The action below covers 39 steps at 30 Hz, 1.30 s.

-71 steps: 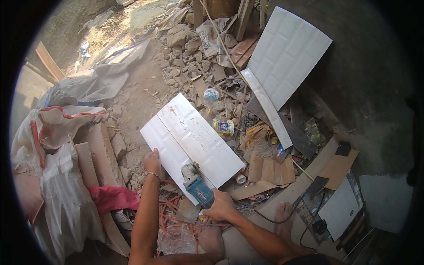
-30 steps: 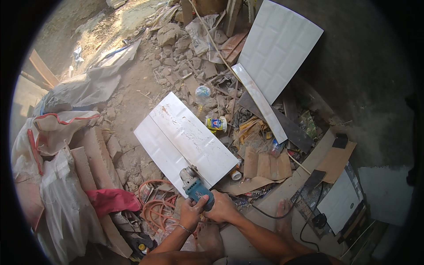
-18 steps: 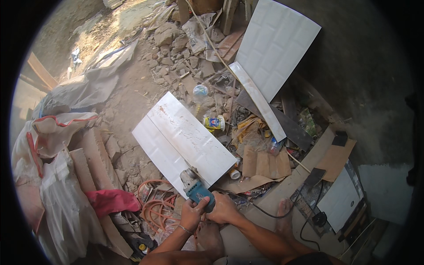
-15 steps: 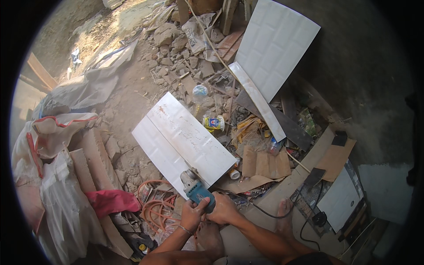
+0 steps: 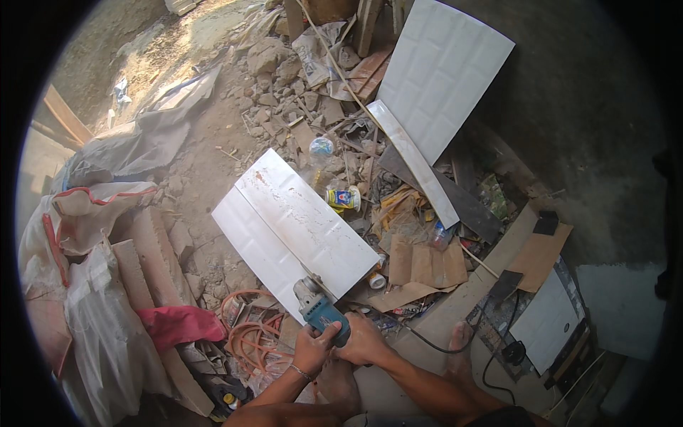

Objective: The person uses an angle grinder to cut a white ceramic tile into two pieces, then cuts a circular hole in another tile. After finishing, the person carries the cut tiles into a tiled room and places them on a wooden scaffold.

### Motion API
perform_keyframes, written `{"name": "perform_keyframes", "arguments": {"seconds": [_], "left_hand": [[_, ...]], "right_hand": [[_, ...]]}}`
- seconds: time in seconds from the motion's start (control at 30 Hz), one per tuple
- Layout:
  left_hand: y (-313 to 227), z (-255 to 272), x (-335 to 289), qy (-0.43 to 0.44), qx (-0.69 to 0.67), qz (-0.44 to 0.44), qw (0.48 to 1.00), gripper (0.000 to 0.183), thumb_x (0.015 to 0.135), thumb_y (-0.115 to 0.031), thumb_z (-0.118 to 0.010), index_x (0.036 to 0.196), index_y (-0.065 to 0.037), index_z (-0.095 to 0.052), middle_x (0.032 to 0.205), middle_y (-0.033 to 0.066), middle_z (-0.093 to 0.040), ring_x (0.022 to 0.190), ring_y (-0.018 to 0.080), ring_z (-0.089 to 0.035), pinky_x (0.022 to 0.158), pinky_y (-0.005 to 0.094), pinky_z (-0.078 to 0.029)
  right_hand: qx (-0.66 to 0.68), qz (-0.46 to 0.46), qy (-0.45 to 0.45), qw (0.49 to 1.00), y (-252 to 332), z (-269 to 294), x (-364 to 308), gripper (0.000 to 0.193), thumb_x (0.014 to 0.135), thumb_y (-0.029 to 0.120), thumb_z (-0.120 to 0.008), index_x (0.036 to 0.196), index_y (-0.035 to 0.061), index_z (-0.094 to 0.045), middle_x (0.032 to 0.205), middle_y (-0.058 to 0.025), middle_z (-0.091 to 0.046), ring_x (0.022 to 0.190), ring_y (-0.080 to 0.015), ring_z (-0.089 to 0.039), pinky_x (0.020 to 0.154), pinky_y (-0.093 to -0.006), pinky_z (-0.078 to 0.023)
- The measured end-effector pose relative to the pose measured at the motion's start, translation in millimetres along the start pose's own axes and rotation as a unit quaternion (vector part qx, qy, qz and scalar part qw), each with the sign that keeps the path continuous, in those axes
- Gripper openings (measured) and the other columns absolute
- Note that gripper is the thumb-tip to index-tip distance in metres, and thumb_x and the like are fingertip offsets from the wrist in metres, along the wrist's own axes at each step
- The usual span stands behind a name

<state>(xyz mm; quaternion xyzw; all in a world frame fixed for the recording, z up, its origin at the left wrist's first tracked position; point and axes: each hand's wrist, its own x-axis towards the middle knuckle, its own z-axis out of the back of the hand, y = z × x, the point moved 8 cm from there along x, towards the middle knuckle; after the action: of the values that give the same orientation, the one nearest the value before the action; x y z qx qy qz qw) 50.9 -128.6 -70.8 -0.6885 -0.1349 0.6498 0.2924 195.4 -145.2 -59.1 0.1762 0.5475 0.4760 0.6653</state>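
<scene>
Both my hands grip a teal angle grinder (image 5: 321, 313) with a grey metal head. My left hand (image 5: 313, 349) is wrapped round its near left side, thumb on top. My right hand (image 5: 364, 340) closes round its back end from the right. The grinder's disc is at the near edge of a white tile (image 5: 299, 220), where a long straight line runs along the tile's length. Dust smears mark the tile's face. From the grinder a black cord (image 5: 427, 344) trails off to the right past my foot.
A large white brick-patterned tile (image 5: 445, 78) leans at the back, with a narrow white strip (image 5: 416, 167) before it. Rubble (image 5: 274, 78) covers the ground beyond. Orange hose (image 5: 245, 331), a red cloth (image 5: 181, 326) and sacks (image 5: 99, 306) lie left. Cardboard (image 5: 427, 267) lies right.
The grinder and both hands have shifted very slightly right and toward me along the tile line. The tile and surroundings look unchanged.
</scene>
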Motion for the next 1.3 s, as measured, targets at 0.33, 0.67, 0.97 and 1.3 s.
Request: {"name": "perform_keyframes", "arguments": {"seconds": [0.33, 0.67, 0.97, 1.3], "left_hand": [[-4, -3, -3, 0.003, 0.017, -0.019, 1.000, 0.022, 0.098, -0.018, -0.072, 0.107, 0.002, -0.066, 0.096, 0.0056, -0.071, 0.076, 0.0110, -0.065, 0.067, 0.0256, -0.053], [-12, -10, -12, -0.008, 0.010, -0.031, 0.999, 0.019, 0.097, -0.020, -0.074, 0.098, -0.002, -0.067, 0.079, -0.0009, -0.064, 0.061, 0.0057, -0.051, 0.055, 0.0229, -0.041], [-4, -8, -9, -0.005, 0.015, -0.033, 0.999, 0.029, 0.093, -0.022, -0.079, 0.102, 0.003, -0.066, 0.083, 0.0042, -0.068, 0.065, 0.0094, -0.059, 0.058, 0.0256, -0.048], [3, -10, -11, -0.017, -0.002, -0.038, 0.999, 0.023, 0.095, -0.015, -0.075, 0.105, 0.002, -0.063, 0.087, 0.0039, -0.066, 0.070, 0.0097, -0.061, 0.060, 0.0247, -0.049]], "right_hand": [[-0.012, -0.012, 0.020, 1.000, 2, 3, -4, 0.072, 0.068, 0.032, -0.085, 0.120, -0.0080, -0.055, 0.118, -0.0326, -0.065, 0.126, -0.0491, -0.054, 0.116, -0.0496, -0.039], [-0.012, -0.004, 0.014, 1.000, -3, -1, -6, 0.083, 0.069, 0.039, -0.089, 0.126, -0.0096, -0.053, 0.131, -0.0329, -0.059, 0.136, -0.0475, -0.048, 0.117, -0.0489, -0.039], [0.001, 0.001, 0.022, 1.000, -7, -4, -8, 0.092, 0.068, 0.041, -0.090, 0.132, -0.0119, -0.051, 0.144, -0.0333, -0.050, 0.145, -0.0463, -0.039, 0.119, -0.0487, -0.037], [0.012, 0.000, 0.053, 0.999, -16, -11, -10, 0.098, 0.069, 0.038, -0.087, 0.139, -0.0134, -0.042, 0.150, -0.0355, -0.043, 0.149, -0.0478, -0.032, 0.121, -0.0485, -0.036]]}}
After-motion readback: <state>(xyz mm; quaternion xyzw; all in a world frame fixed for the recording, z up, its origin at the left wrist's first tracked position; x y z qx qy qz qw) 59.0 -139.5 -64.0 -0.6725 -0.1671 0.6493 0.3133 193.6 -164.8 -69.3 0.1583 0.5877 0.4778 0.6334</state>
